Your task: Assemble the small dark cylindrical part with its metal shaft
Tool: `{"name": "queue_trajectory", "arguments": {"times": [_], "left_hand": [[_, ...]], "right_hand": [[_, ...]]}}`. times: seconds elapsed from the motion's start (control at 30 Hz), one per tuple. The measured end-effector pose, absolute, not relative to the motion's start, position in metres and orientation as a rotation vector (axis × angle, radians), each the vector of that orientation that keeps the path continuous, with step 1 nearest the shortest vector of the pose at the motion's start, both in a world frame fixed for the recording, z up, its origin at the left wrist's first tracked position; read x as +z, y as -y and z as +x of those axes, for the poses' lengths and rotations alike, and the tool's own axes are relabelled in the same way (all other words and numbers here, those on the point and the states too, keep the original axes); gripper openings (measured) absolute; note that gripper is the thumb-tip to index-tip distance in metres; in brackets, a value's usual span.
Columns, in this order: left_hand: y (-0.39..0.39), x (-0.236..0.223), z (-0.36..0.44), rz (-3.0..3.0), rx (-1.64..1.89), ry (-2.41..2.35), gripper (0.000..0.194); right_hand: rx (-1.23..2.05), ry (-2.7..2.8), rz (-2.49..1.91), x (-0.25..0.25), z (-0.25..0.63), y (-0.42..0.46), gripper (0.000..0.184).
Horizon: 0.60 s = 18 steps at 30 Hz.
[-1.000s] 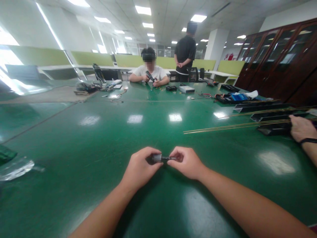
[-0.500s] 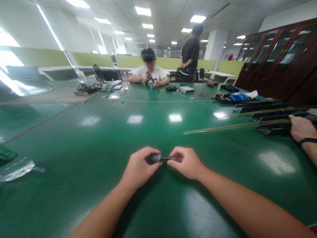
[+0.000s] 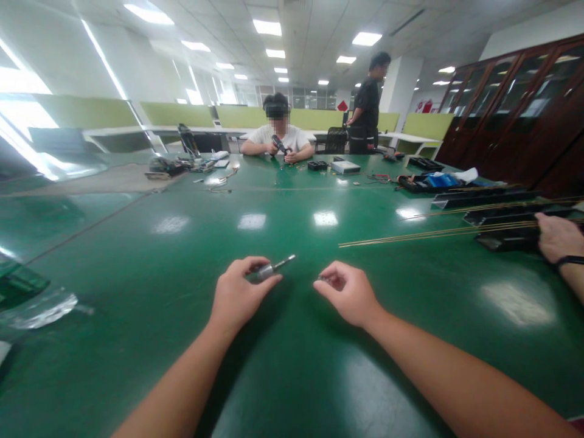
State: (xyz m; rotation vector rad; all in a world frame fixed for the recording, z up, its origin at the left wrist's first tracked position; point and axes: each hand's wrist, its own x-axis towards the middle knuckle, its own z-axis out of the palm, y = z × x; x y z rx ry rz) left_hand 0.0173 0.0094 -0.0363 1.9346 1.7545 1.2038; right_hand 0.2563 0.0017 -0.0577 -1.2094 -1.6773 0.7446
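Note:
Between the thumb and fingers of my left hand is a silver metal cylinder with a thin shaft; the shaft points up and to the right, its end free. What exact kind of part it is, I cannot tell. My right hand, apart from it on the right, is closed in a pinch. Something small and greyish shows at its fingertips, too little to name. Both hands hover just over the green tabletop.
Thin brass-coloured rods reach in from the right across black metal channels, where another person's hand rests. Clear plastic wrap lies at left. A person sits opposite with a tool; another person stands behind. A tool case is at back right.
My left hand has drawn away to the left with the cylinder, baring its shaft, which earlier ran into my right fingers. The right hand has barely moved. The standing person has shifted right.

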Motion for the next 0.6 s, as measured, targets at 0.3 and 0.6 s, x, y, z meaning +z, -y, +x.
{"name": "queue_trajectory", "arguments": {"times": [0.3, 0.6], "left_hand": [[-0.022, -0.041, 0.016, 1.046, 1.471, -1.372, 0.06], [0.035, 0.002, -0.045, 1.422, 1.197, -1.97, 0.054]], "right_hand": [[1.002, 1.729, -1.154, -0.068, 0.252, -0.008, 0.028], [1.031, 1.818, -1.11, -0.067, 0.251, -0.008, 0.031]]}}
